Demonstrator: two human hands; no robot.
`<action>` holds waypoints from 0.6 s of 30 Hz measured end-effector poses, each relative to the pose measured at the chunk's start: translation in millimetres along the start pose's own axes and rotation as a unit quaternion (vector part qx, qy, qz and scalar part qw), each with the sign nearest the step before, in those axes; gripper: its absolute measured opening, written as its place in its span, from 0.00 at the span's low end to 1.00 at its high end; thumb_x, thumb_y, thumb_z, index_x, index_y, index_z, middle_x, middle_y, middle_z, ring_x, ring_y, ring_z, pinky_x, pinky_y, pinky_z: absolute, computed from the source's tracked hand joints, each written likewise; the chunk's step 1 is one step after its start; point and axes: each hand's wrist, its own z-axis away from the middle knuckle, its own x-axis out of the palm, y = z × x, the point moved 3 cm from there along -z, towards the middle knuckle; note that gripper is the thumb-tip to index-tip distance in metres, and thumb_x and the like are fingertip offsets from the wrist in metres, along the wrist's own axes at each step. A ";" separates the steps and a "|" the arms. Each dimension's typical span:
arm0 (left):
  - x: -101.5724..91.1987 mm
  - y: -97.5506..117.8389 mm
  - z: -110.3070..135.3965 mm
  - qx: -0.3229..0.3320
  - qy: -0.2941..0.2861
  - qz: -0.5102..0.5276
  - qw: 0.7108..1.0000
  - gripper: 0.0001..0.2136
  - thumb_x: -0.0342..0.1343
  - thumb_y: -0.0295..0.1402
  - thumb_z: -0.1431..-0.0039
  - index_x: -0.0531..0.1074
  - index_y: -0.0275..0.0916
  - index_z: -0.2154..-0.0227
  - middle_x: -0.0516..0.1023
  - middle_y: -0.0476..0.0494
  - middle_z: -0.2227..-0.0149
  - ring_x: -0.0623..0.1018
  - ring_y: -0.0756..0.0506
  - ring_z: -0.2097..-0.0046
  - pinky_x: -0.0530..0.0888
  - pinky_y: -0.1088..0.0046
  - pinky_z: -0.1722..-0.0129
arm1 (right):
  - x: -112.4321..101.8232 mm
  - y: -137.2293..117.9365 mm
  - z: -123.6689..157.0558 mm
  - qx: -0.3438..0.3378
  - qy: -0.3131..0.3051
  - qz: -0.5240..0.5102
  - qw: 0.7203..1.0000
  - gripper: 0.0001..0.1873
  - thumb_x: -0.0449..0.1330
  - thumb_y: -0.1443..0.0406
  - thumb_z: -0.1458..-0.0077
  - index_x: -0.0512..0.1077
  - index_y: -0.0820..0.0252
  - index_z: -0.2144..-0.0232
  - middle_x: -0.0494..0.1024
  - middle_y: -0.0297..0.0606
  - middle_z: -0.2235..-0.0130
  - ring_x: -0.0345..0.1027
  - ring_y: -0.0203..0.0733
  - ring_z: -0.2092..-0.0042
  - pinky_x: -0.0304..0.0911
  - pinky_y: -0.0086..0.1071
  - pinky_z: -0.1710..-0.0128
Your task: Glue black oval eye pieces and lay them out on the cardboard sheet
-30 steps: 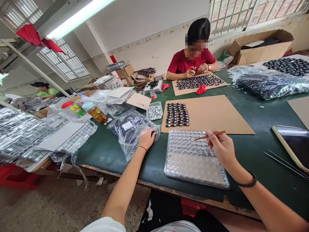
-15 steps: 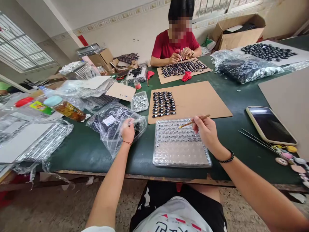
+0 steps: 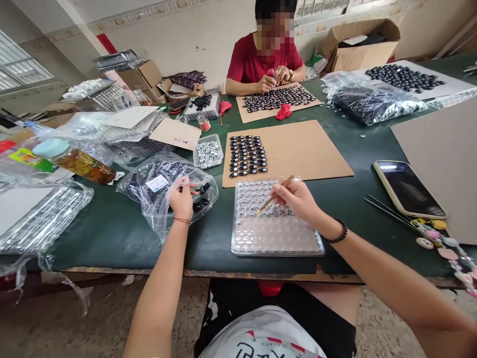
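Observation:
My left hand (image 3: 181, 199) is at the mouth of a clear plastic bag (image 3: 164, 219), fingers apart, close to glossy black pieces (image 3: 201, 205) inside. Whether its fingertips touch a piece cannot be told. In my right hand (image 3: 294, 198) is a slim wooden stick (image 3: 270, 200) with a yellow tip. The tip points down over a clear plastic tray (image 3: 268, 243) with rows of round hollows. Small silvery round pieces (image 3: 246, 199) fill its far rows; the nearer hollows hold none. Behind the tray, a brown board (image 3: 313, 149) carries rows of black pieces with shiny centres (image 3: 248, 155).
An open box of silvery pieces (image 3: 207, 153) stands beside the bag. A phone (image 3: 410, 189) and tweezers (image 3: 387, 211) lie at right. Jar (image 3: 85, 164) and wrapped trays (image 3: 48, 214) occupy the left. Across the table, a person in red (image 3: 266, 64) works over another board (image 3: 248, 117).
The stick's tip has moved left and nearer to me, over the tray's last filled row. My left hand's fingers have spread at the bag's mouth. The view has shifted slightly.

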 end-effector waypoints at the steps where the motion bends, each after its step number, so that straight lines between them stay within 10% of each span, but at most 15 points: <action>1: 0.1 0.9 -0.2 -0.025 0.002 0.031 0.999 0.08 0.52 0.35 0.45 0.68 0.36 0.65 0.69 0.52 0.77 0.64 0.57 0.84 0.56 0.84 0.87 | 8.2 -3.0 -3.5 -0.002 -0.033 0.019 0.999 0.19 0.52 0.53 0.46 0.70 0.63 0.74 0.70 0.33 0.80 0.58 0.28 0.82 0.55 0.24 0.84; 7: -1.8 14.9 23.7 -0.216 -0.078 0.191 0.954 0.05 0.47 0.28 0.41 0.67 0.33 0.68 0.57 0.55 0.81 0.58 0.59 0.84 0.52 0.89 0.89 | 49.3 -24.5 -15.7 -0.113 -0.171 0.189 0.960 0.16 0.52 0.58 0.44 0.72 0.61 0.76 0.74 0.35 0.74 0.63 0.30 0.76 0.56 0.25 0.77; 11: 2.6 34.9 70.3 -0.338 -0.190 0.297 0.873 0.05 0.48 0.27 0.42 0.69 0.33 0.67 0.62 0.50 0.77 0.63 0.58 0.80 0.56 0.92 0.89 | 55.8 -28.3 -13.0 -0.151 -0.231 0.238 0.931 0.14 0.52 0.60 0.44 0.72 0.60 0.74 0.76 0.36 0.70 0.66 0.33 0.73 0.59 0.27 0.73; 14: 22.9 60.1 93.2 -0.331 -0.309 0.325 0.830 0.05 0.53 0.29 0.45 0.70 0.35 0.66 0.62 0.52 0.77 0.60 0.59 0.82 0.54 0.90 0.90 | 36.3 -29.5 -11.3 -0.139 -0.151 0.225 0.952 0.17 0.50 0.59 0.42 0.71 0.61 0.76 0.75 0.37 0.73 0.66 0.33 0.75 0.59 0.26 0.75; 18: 65.8 88.9 94.8 -0.172 -0.411 0.150 0.883 0.11 0.58 0.39 0.50 0.72 0.35 0.72 0.62 0.53 0.82 0.60 0.57 0.84 0.52 0.85 0.88 | -3.1 -20.5 -5.2 -0.120 0.050 0.180 0.975 0.18 0.50 0.55 0.43 0.68 0.62 0.76 0.72 0.35 0.79 0.62 0.31 0.81 0.58 0.26 0.80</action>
